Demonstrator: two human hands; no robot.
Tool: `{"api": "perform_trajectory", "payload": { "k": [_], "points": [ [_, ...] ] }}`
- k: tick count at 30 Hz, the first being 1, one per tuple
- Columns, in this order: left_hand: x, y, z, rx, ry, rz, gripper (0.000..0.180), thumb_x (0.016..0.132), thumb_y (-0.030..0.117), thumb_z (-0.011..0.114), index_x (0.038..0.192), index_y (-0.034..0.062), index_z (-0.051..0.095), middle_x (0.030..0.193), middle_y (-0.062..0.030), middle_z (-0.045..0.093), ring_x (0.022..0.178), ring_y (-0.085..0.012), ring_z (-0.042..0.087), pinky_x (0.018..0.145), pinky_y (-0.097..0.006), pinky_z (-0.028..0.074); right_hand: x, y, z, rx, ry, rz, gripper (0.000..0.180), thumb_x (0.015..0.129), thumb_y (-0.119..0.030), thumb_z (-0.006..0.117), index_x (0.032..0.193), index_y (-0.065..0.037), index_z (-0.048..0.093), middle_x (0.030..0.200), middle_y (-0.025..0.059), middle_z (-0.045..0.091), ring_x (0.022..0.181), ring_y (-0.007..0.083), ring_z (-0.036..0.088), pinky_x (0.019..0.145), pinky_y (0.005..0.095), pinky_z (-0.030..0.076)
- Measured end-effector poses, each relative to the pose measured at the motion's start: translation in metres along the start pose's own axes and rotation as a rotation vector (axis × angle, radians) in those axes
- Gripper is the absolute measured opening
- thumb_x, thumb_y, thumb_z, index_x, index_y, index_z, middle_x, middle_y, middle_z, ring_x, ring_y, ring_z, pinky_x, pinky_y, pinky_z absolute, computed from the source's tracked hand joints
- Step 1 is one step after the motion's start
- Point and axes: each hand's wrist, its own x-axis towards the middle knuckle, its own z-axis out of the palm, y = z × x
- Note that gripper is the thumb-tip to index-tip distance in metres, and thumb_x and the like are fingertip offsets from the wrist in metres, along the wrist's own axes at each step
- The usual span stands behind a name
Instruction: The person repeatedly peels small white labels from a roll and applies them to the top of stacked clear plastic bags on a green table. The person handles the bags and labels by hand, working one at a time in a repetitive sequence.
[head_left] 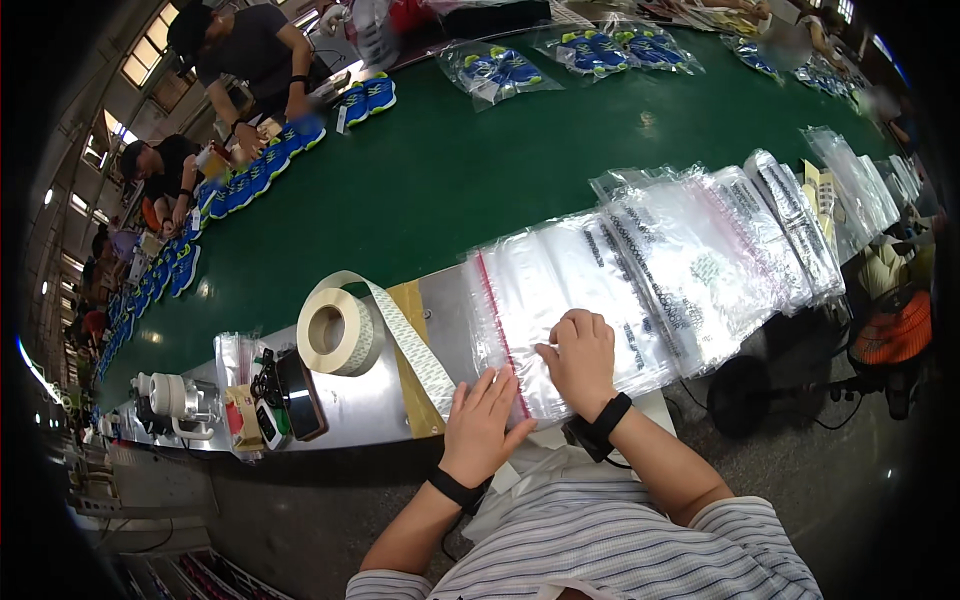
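Observation:
A stack of clear plastic bags [560, 270] with a red seal strip lies in front of me. My left hand [483, 425] rests flat at the stack's near left edge, fingers stretched over the red strip. My right hand [582, 365] presses on the top bag, fingers loosely bent and thumb apart; I see nothing held in it. The white label strip [420, 350] curves from a label roll [340, 333] standing on the metal ledge down to beside my left hand. The strip's end is hidden near that hand.
More printed bags [690, 250] overlap to the right. Left of the roll lie a phone [300, 395] and a tape dispenser [178, 400]. Blue shoes [250, 180] line the green belt [430, 180]; bagged shoes [500, 72] lie beyond. Co-workers stand far left. An orange fan [893, 325] stands right.

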Motion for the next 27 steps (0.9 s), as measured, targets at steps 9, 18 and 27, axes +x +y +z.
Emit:
{"api": "perform_trajectory", "payload": {
  "k": [9,18,27],
  "points": [
    [-0.011,-0.006,0.013,-0.059,0.058,-0.02,0.06,0.085,0.039,0.06,0.131,0.0038,0.046,0.142,-0.0103,0.04,0.132,-0.0283,0.035,0.101,-0.05,0.033,0.006,-0.019,0.002,-0.008,-0.073,0.067,0.048,0.069,-0.022,0.076,0.106,0.0,0.053,0.129,0.0207,0.041,0.12,0.038,0.037,0.1,0.0508,0.026],
    [-0.02,0.002,0.009,-0.098,0.106,-0.097,0.051,0.088,0.043,0.055,0.12,0.003,0.056,0.133,-0.0101,0.05,0.13,-0.027,0.035,0.1,-0.05,0.033,-0.004,0.005,0.01,0.057,0.091,-0.082,0.012,0.077,-0.001,0.059,0.084,-0.003,0.05,0.095,0.0123,0.053,0.094,0.0291,0.049,0.087,0.0407,0.035],
    [0.09,0.023,-0.035,-1.921,-0.326,0.08,0.042,0.099,0.033,0.042,0.115,-0.0038,0.055,0.11,-0.0167,0.062,0.108,-0.0223,0.058,0.093,-0.033,0.045,-0.003,0.036,0.021,0.836,0.047,0.04,0.002,0.085,-0.004,0.051,0.084,-0.003,0.051,0.077,0.0048,0.052,0.076,0.0177,0.051,0.07,0.0302,0.042]
  ]
}}
